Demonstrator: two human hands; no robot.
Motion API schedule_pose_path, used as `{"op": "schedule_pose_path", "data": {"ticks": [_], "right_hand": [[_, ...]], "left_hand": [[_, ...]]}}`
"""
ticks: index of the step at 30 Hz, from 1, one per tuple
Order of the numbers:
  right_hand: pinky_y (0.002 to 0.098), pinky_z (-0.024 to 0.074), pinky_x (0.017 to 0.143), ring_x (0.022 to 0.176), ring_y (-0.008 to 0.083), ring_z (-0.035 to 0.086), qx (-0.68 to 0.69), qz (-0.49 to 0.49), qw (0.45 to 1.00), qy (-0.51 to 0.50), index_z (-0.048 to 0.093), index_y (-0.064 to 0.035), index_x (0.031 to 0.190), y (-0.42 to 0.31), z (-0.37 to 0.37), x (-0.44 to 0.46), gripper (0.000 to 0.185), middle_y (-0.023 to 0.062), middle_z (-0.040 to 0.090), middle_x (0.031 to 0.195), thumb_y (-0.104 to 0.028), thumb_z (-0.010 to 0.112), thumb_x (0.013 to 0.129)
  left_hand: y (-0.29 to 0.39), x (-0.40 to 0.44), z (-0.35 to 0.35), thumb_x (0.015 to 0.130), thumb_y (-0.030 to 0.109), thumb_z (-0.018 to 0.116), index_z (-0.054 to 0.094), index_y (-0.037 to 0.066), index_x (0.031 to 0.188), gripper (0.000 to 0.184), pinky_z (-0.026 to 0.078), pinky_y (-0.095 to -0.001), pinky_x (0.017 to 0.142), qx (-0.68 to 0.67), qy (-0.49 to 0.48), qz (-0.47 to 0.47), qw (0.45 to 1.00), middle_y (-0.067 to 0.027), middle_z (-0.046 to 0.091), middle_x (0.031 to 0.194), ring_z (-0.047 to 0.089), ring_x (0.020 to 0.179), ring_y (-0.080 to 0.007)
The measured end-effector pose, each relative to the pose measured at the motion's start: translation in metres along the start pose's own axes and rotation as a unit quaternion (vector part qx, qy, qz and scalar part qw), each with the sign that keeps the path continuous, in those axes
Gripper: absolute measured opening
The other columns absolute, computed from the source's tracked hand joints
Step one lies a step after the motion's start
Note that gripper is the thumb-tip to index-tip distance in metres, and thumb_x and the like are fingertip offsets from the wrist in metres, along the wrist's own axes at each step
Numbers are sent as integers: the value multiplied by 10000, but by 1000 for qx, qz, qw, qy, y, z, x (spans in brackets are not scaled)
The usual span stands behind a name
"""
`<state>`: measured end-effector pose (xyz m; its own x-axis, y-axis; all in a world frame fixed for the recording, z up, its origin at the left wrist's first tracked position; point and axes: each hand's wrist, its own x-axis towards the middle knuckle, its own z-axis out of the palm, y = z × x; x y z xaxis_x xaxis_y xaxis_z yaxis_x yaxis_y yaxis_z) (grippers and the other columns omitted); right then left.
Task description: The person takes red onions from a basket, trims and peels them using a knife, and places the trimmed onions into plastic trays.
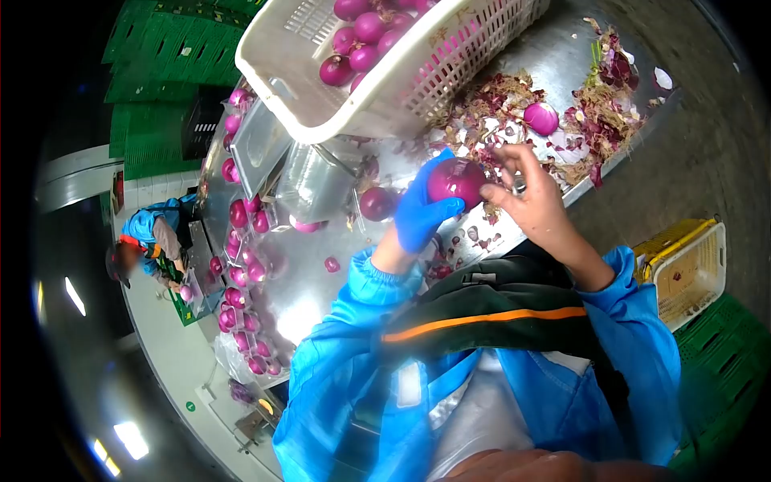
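Note:
A large peeled red onion (457, 181) rests in my left hand (424, 210), which wears a blue glove and is closed around its left and lower side. My right hand (532, 195) is bare and close against the onion's right side, with the thumb at its skin. The fingers of that hand are curled, and a small shiny thing shows among them, too small to name. Below the hands lie scraps of onion skin (472, 234) on the metal table (321, 277). Another red onion (376, 204) sits just left of the gloved hand.
A white crate (353, 120) of red onions stands at the table's far side. One onion (541, 119) lies among skins and roots at right. Packed onions (241, 273) line the left edge. A co-worker (152, 237) handles an onion farther left. A yellow crate (683, 269) stands right.

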<state>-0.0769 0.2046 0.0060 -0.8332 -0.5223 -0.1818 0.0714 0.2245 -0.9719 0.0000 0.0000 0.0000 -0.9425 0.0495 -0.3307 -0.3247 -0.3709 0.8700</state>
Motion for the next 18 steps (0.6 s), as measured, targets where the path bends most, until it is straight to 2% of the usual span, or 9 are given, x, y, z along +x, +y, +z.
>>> {"op": "schedule_pose_path", "data": {"ticks": [2,5,6,7,9,11,13,15,18], "right_hand": [[351,484,710,821,214,613,-72,-69,995,29,527,-68,1233,-12,7,-1,473,123,612,911,-280,727,860],[314,496,633,689,130,600,52,-136,989,31,562,-11,1040,7,14,11,226,46,573,817,-137,679,893],[313,486,655,706,131,591,59,-110,991,-40,592,-5,957,1,7,7,133,58,583,786,-109,652,900],[292,474,671,721,109,567,-13,-205,977,-53,587,-12,892,-4,9,3,94,45,594,799,-80,652,886],[277,467,674,732,99,561,61,-171,968,-175,582,-18,835,-23,3,-10,90,35,600,808,-55,658,864],[261,450,676,739,80,544,148,-78,980,-103,574,-11,847,-9,1,-11,99,6,577,790,-40,669,852],[271,456,672,742,85,544,111,42,993,10,592,-9,941,-12,-13,1,128,-1,565,786,-52,679,858],[296,490,688,765,134,599,19,-34,999,25,568,-34,1075,-3,-12,6,251,31,607,838,-124,681,869],[329,503,688,760,187,624,-67,-71,995,-2,548,-73,1167,-6,-8,2,353,55,626,863,-185,696,866]], "left_hand": [[0,0,3,795,162,763,325,80,1489,825,430,-379,1050,-36,-46,-8,998,-125,495,1386,509,1263,-258],[9,-8,13,810,80,740,308,79,1497,811,432,-378,1051,40,-8,8,999,-118,483,1399,500,1272,-245],[6,-4,12,810,54,734,302,79,1499,814,429,-379,1055,79,-4,36,996,-115,475,1407,494,1279,-244],[4,-1,9,811,28,729,295,79,1502,818,427,-381,1060,120,3,61,991,-112,467,1416,488,1285,-244],[0,-1,6,778,63,770,284,64,1500,870,420,-389,1069,158,24,86,983,-118,454,1430,480,1295,-249],[-5,1,4,712,186,864,275,33,1490,989,411,-404,1077,150,53,96,983,-138,442,1441,476,1301,-262],[-8,-1,2,694,159,870,274,41,1493,1004,392,-408,1092,163,59,107,979,-145,424,1454,443,1330,-264],[-6,-2,4,695,157,867,275,39,1492,1000,385,-408,1099,177,57,118,975,-145,426,1453,437,1336,-268],[-9,-1,6,748,-47,769,300,79,1495,891,412,-384,1085,244,41,153,957,-116,423,1464,459,1312,-242]]}}
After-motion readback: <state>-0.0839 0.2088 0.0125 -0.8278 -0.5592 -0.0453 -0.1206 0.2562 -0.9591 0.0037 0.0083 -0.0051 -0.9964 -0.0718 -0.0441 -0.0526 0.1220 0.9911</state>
